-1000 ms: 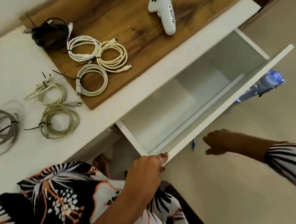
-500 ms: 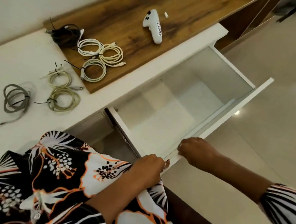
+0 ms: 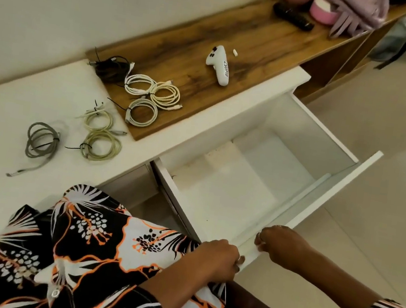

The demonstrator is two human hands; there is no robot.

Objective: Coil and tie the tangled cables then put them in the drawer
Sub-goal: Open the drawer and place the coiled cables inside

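The drawer stands pulled well out from under the bench, its white inside bare as far as I can see. Both hands are on its front panel at the near corner. The left hand has its fingers curled over the panel's end, gripping it. The right hand sits just beside it, a little further along the top edge, fingers bent round the rim as well. The two hands are close but not touching.

All the cables are up on the bench, none in the drawer. On the white part lie a grey coil with one end trailing loose toward the near edge, and two pale greenish coils touching one another, each cinched with a dark tie. On the wooden part a black bundle sits at the left end, and just beside it three white coils lie clustered together, overlapping at their edges, also tied.

Further along the wood rests a white controller with writing on its handle, and a small white bit near it. At the far end are pink containers, a dark remote and some pale cloth.
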